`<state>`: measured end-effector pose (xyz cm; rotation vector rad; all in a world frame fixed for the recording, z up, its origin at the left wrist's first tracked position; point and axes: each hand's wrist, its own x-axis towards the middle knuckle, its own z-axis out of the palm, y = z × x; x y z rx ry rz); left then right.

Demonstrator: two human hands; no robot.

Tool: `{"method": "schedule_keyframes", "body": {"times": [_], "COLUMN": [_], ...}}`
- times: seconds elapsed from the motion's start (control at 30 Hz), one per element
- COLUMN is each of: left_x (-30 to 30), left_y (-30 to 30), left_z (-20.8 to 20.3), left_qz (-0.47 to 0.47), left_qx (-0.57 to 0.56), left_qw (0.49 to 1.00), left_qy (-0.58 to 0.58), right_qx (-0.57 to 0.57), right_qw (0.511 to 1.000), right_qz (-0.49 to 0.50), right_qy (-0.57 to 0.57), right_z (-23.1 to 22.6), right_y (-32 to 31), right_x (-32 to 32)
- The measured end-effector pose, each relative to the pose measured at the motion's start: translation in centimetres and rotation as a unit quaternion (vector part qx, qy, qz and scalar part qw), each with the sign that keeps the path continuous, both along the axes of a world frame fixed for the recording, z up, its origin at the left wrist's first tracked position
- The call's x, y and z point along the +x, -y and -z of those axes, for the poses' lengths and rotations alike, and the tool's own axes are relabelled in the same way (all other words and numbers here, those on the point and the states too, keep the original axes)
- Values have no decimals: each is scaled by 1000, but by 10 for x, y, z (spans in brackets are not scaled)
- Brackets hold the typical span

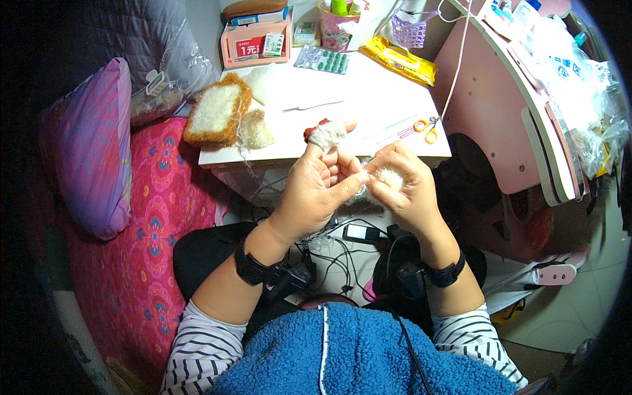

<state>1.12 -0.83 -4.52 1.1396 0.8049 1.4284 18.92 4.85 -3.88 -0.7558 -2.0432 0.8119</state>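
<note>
My left hand [308, 181] is closed, palm up, just in front of the white table [289, 141]. A small fluffy white piece with red on its edge, perhaps crocheted, [327, 135] sits at its fingers. My right hand [411, 187] is pinched, its fingertips meeting the left thumb tip; whatever they pinch is too small to make out. Fluffy white yarn [390, 178] shows within the curl of the right hand. On the table to the left lie a bread-slice-shaped fuzzy piece [214, 113], cream with a brown border, and a smaller cream fuzzy piece [255, 130].
Orange-handled scissors [426, 130], a slim pale tool [313, 105], a green pill blister [321, 60] and a yellow packet [398, 59] lie on the table. A pink box [257, 39] stands behind. Cables [336, 260] tangle below; a pink panel [487, 99] rises at right.
</note>
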Motion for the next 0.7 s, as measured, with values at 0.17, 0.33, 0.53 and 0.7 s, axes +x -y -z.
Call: {"method": "schedule_keyframes", "body": {"times": [0.17,0.33,0.53,0.7], "left_x": [-1,-7,-15,-32], "left_y": [-1,-3,-7,-7], "left_z": [1,3,4,-3], "left_qz": [-26,-59,-146,-158], "left_qx": [30,35,45,41], "left_qw": [998,997,983,975], "left_qy": [-47,-27,-104,-151], "right_qx": [-140,-333,-408,-420], "right_qw": [988,921,859,834], "right_qz": [-11,-137,-231,-196], "right_qy": [-65,-147,-204,-299], "right_z": [7,3,1,2], "right_y": [-1,0,-2,-15], "right_x": [1,4,12,22]}}
